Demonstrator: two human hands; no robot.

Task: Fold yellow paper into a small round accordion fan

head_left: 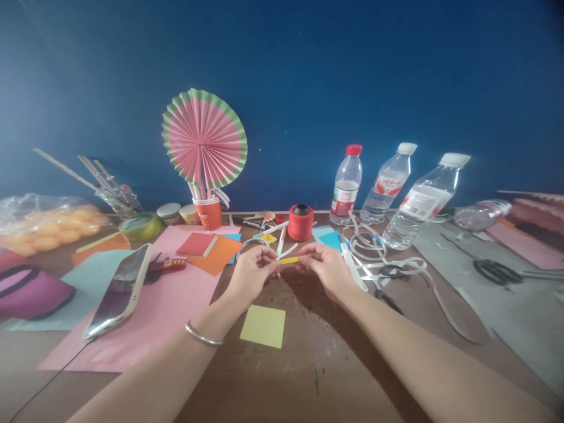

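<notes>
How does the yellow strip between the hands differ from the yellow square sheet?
The yellow strip is narrow; the yellow square sheet is much broader.
The yellow strip is held between the left hand and right hand; the yellow square sheet lies on the table.
The yellow strip looks deeper in colour, the yellow square sheet paler.
Both are yellowish.

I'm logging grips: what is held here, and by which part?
A yellow strip, by its two ends: left hand at one, right hand at the other.
</notes>
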